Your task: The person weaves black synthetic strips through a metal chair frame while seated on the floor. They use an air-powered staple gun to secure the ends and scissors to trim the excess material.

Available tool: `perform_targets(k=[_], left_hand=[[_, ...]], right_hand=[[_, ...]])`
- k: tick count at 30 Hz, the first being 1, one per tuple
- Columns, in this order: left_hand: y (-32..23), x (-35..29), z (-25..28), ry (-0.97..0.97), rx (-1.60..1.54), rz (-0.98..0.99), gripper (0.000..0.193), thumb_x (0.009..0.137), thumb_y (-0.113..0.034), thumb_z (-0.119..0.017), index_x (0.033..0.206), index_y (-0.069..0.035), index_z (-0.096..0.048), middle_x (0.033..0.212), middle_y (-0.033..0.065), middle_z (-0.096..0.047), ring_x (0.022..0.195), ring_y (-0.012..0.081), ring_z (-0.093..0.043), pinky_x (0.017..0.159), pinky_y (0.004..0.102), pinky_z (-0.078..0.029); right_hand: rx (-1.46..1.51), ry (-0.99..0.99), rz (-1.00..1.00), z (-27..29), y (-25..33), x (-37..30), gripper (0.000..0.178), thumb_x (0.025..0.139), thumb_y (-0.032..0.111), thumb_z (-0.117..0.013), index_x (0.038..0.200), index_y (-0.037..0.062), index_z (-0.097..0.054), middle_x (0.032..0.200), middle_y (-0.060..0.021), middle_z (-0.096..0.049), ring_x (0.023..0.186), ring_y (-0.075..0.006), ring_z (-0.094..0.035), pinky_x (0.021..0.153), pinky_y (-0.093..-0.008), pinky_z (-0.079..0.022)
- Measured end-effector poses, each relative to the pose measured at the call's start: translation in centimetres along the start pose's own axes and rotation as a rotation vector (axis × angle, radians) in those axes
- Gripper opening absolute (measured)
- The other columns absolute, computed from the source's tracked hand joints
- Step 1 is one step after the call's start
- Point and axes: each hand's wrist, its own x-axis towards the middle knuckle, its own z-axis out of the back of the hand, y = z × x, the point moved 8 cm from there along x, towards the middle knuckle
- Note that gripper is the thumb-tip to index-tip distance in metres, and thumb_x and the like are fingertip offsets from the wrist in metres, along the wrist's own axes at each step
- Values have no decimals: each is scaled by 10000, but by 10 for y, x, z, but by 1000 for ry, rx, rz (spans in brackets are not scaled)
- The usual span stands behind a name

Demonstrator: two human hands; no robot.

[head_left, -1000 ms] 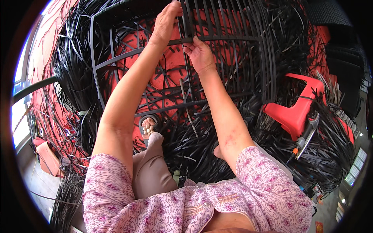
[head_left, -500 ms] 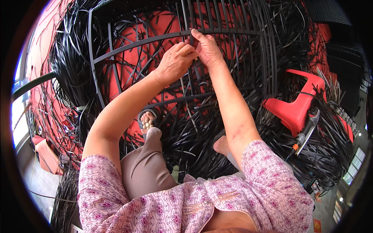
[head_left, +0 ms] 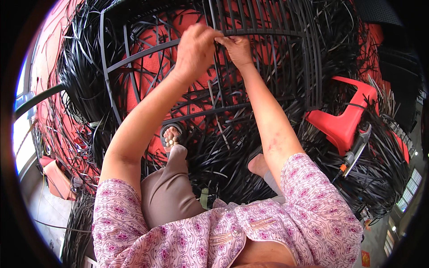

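Note:
A black frame [head_left: 165, 46] lies before me, with flat black strips running lengthwise over its right half. At its curved crossbar, my right hand [head_left: 238, 48] is closed, thumb and forefinger pinched on a black strip. My left hand [head_left: 195, 50] is just left of it, raised over the same crossbar. Its fingers are bent toward the right hand's fingertips and closed, slightly blurred. Whatever they hold is hidden. Below the hands, a loose grey-black strip [head_left: 219, 114] slants down past the lower crossbar [head_left: 208, 113].
Loose black strips [head_left: 214, 174] cover much of the red mat [head_left: 138, 91]. A thick strip bundle [head_left: 82, 58] lies left. On the right are a tipped red plastic stool [head_left: 346, 120] and a grey hand tool [head_left: 357, 149] with an orange part. My sandalled foot [head_left: 171, 136] is below the frame.
My left hand has moved up and left, from below the crossbar to over it. The right hand's thumb has come down from its raised position into a pinch.

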Motion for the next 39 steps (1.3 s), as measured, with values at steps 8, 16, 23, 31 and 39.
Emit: perform_targets(k=[8,16,23,31,39], left_hand=[[97,28,-43,351,-77,698,294,849,-258,-664,1022,-23,-699,904,131,-698,852,251,-678,772,341,-520],[119,19,-69,743,-440,974,412,809,-342,-783,1006,14,-720,911,91,-719,836,130,-656,781,233,-478],[108,12,-80,902,-586,956,321,801,-252,-786,1021,-24,-735,881,24,-704,781,101,-616,761,237,-469],[113,13,-85,797,-670,938,276,750,-183,-814,961,-28,-724,851,29,-692,782,131,-616,779,263,-463],[123,10,-95,841,-782,959,336,770,-110,-782,1072,10,-696,979,66,-720,866,142,-663,854,250,-500]], right_hand=[[139,-206,-105,-7,-13,12,89,860,71,-725,938,30,-718,783,6,-667,625,-81,-563,559,-247,-465],[25,-91,-89,4,-21,31,154,908,69,-664,1045,5,-695,927,-23,-698,827,-111,-632,768,-257,-514],[30,-15,-107,-2,-14,42,162,894,40,-671,1048,37,-722,962,-18,-719,889,-111,-659,800,-251,-522],[369,-121,-224,-14,-13,26,213,911,17,-612,1114,26,-675,979,-34,-694,892,-134,-659,787,-296,-538],[460,-306,-378,-18,17,-33,116,884,93,-603,983,40,-632,934,-68,-668,829,-179,-655,684,-342,-539]])
